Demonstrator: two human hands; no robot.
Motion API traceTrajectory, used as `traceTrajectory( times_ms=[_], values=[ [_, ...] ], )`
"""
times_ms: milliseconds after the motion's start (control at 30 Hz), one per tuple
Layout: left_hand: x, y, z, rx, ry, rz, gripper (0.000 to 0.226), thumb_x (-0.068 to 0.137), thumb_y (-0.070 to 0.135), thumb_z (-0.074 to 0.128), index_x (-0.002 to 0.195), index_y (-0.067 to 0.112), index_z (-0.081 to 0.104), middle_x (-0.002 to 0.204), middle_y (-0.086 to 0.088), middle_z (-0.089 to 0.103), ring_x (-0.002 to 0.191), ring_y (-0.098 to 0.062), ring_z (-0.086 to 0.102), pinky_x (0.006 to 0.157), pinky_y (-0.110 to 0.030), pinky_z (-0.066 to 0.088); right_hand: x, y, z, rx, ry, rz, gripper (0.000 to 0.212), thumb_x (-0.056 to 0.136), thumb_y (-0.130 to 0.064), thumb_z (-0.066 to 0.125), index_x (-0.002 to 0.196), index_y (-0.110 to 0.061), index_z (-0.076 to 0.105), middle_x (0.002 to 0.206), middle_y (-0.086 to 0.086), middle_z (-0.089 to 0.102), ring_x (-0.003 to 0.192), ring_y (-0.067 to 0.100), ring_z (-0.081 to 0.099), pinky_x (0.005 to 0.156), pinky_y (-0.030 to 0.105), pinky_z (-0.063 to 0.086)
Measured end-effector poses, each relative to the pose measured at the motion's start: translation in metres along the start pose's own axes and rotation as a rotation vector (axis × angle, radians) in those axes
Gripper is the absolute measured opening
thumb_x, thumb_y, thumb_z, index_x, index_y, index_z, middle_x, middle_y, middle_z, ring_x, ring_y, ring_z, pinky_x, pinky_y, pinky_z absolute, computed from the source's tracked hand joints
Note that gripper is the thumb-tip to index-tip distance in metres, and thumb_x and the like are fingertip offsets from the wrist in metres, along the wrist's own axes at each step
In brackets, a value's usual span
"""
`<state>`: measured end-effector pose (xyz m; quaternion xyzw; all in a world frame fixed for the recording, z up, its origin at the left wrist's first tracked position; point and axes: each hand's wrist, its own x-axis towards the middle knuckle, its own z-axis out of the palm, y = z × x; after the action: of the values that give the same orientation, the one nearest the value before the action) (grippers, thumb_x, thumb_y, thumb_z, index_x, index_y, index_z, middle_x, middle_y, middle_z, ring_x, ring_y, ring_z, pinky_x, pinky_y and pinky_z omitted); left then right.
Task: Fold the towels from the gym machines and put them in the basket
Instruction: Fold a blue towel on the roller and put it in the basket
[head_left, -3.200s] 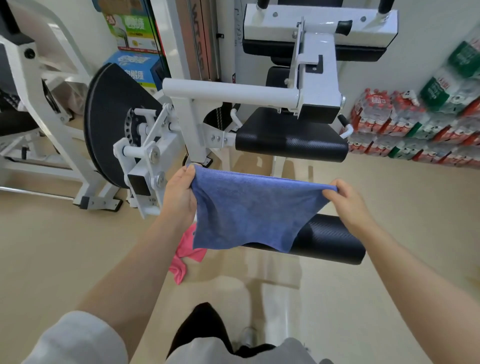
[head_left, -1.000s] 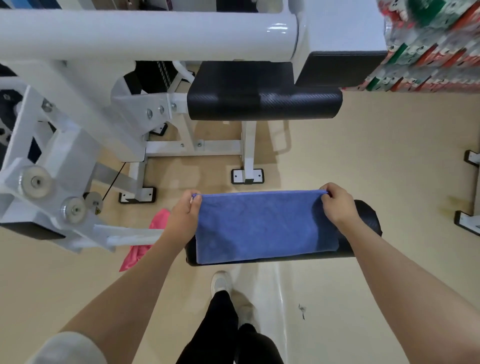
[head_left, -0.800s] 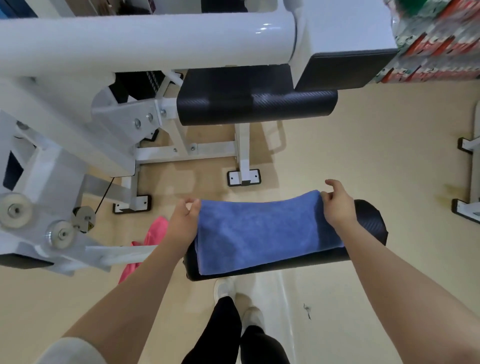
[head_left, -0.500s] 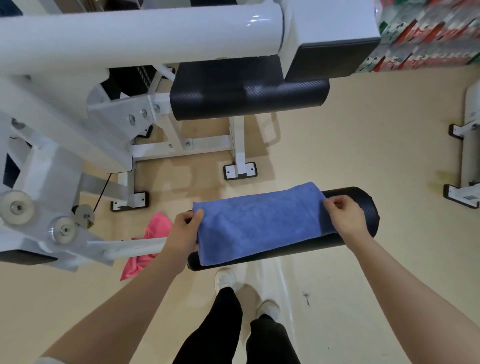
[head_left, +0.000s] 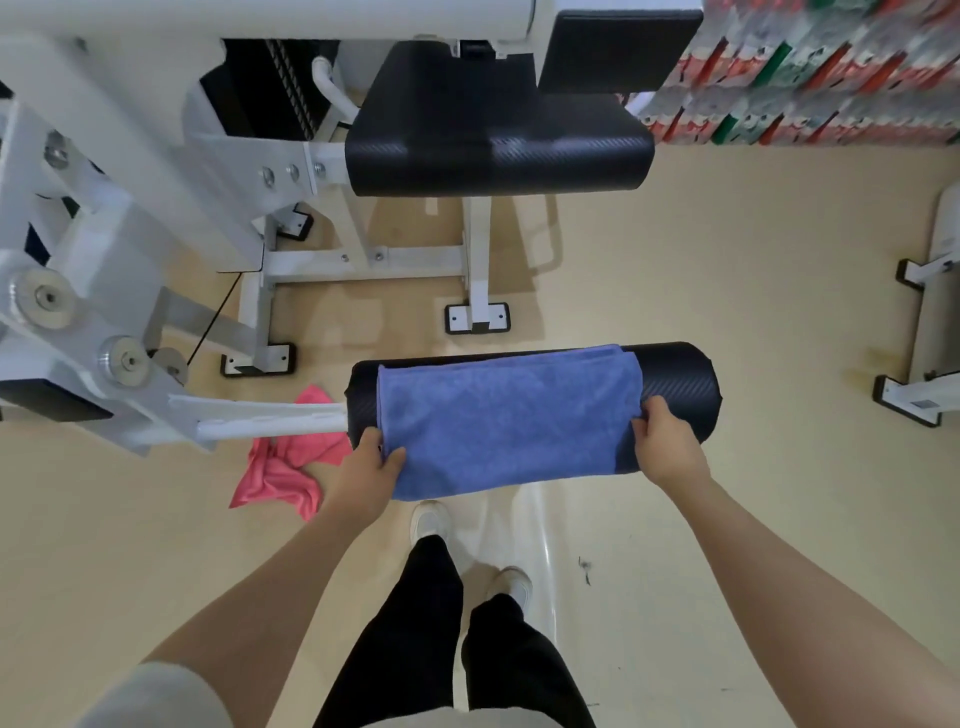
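A blue towel (head_left: 509, 415), folded over, lies draped across the black roller pad (head_left: 680, 384) of a white gym machine. My left hand (head_left: 366, 473) pinches the towel's near left corner. On the right edge, my right hand (head_left: 667, 441) grips the near side of the towel. A pink towel (head_left: 283, 467) lies crumpled on the floor left of the roller, under the machine's white arm (head_left: 270, 421). No basket is in view.
The machine's black padded seat (head_left: 493, 145) and white frame (head_left: 363, 254) stand beyond the roller. Stacked packs of bottles (head_left: 810, 73) line the far right wall. Another white machine foot (head_left: 919, 384) stands at the right edge. My legs and shoes (head_left: 431, 519) are below the roller.
The towel went from hanging stretched between my hands to lying folded on the roller. Both hands slid from its far edge to its near edge.
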<state>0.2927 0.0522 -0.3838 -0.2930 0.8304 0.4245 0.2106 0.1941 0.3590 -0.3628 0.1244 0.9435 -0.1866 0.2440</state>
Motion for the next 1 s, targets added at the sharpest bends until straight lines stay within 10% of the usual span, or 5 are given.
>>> traceTrajectory(
  times_ms=[300,500,700,1000],
  values=[
    [0.012,0.021,-0.016,-0.261,0.095,-0.028,0.031,0.079,0.041,0.059,0.092,0.013,0.052,0.085,-0.024,0.062,0.082,-0.037,0.063,0.076,-0.050,0.055,0.015,-0.017,-0.007,0.163,0.103,-0.072,0.022,0.092,-0.021,0.051,0.106,-0.004,0.052,0.088,0.004,0.058,0.080,0.023,0.053,0.069,0.032,0.041],
    [0.033,0.045,-0.028,-0.251,0.061,0.030,0.017,0.087,0.024,0.060,0.091,0.008,0.059,0.081,-0.005,0.065,0.074,-0.018,0.059,0.066,-0.028,0.047,0.034,-0.036,-0.015,0.224,0.242,-0.128,0.020,0.087,-0.012,0.047,0.073,-0.001,0.055,0.074,0.011,0.059,0.068,0.028,0.052,0.054,0.028,0.036],
    [0.048,0.044,-0.037,-0.108,0.038,0.112,0.012,0.094,0.024,0.048,0.093,0.013,0.052,0.080,0.001,0.059,0.076,-0.017,0.054,0.063,-0.027,0.040,0.042,-0.047,-0.018,0.476,0.128,-0.037,0.018,0.093,-0.012,0.042,0.092,-0.002,0.057,0.086,0.008,0.058,0.081,0.022,0.050,0.072,0.031,0.038],
    [0.071,0.050,-0.039,0.051,-0.010,0.042,0.024,0.095,0.026,0.043,0.103,0.004,0.049,0.086,-0.012,0.059,0.075,-0.026,0.053,0.067,-0.035,0.043,0.069,-0.058,-0.012,0.164,0.140,0.002,0.025,0.098,-0.021,0.034,0.107,-0.004,0.049,0.092,0.020,0.061,0.078,0.033,0.051,0.067,0.033,0.037]
  ],
)
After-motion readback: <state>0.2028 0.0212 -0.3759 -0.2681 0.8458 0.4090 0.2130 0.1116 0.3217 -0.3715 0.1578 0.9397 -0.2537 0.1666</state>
